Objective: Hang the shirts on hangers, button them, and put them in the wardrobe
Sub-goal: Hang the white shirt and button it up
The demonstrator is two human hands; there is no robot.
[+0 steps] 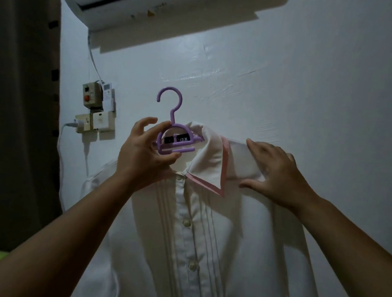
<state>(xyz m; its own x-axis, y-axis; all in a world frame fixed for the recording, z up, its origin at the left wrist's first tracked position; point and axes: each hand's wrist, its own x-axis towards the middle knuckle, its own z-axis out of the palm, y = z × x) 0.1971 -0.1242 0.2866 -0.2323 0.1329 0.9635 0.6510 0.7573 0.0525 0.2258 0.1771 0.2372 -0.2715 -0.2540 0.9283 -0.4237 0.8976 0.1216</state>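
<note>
Your left hand (146, 152) grips the purple hanger (176, 136) at the collar of the white shirt (198, 230), apparently buttoned and held before the wall (289, 85); your right hand (275, 171) rests open-fingered on its shoulder.

The white wall (289, 85) is showing bare and open above the shirt (206, 243) and to its right, so a hand could be moving there freely. The air conditioner (155, 2) is sticking out up top. On the left, the switch boxes (95, 107) and a hanging cord (86, 149) are getting in the way, and a dark curtain (17, 111) is closing off that side.
</note>
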